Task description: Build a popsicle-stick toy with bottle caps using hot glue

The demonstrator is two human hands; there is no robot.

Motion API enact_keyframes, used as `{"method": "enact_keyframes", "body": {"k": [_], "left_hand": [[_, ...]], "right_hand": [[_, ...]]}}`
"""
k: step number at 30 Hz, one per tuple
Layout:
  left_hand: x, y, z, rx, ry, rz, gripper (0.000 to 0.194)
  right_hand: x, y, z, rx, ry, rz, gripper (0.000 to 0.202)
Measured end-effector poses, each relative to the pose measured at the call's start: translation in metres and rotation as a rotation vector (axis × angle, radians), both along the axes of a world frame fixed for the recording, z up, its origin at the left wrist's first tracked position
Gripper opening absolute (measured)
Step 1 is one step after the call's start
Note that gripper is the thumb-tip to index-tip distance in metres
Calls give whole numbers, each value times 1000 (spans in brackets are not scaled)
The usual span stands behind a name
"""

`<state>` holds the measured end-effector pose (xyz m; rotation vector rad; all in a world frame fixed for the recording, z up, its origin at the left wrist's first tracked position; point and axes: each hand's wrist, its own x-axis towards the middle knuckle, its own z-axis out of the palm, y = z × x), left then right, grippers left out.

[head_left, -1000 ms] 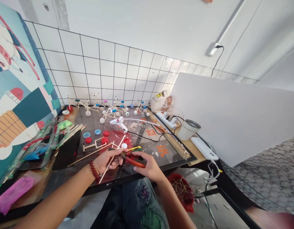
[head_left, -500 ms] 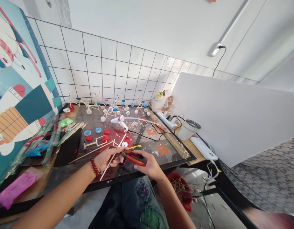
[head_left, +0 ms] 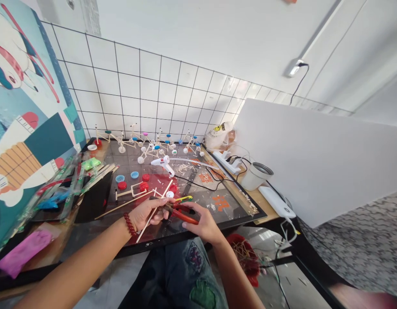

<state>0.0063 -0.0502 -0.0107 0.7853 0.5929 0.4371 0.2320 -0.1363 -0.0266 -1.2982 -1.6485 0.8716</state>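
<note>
My left hand, with a beaded bracelet at the wrist, is closed around a thin pale wooden stick that slants across the fingers above the table's front edge. Red-handled pliers are gripped by my right hand, fingers round the handles. Their dark jaws lie against my left fingers, which partly hide them, so whether they touch the stick cannot be told. Just beyond my hands are a small wooden stick frame, a long stick, a white cap and red caps.
A white glue gun with a black cord lies mid-table. Several stick-and-cap models stand at the back. Bagged materials lie left; a power strip and grey-white container stand right. Below is a red bin.
The whole view has shifted slightly to the right. My hands, the stick and the pliers keep nearly the same pose.
</note>
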Motion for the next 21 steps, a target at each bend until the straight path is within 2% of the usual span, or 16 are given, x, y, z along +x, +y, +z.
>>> {"method": "enact_keyframes", "body": {"k": [21], "left_hand": [[1,0,0,-19,27,16,40]], "right_hand": [[-6,-4,1,35,-78,-57,53]]}}
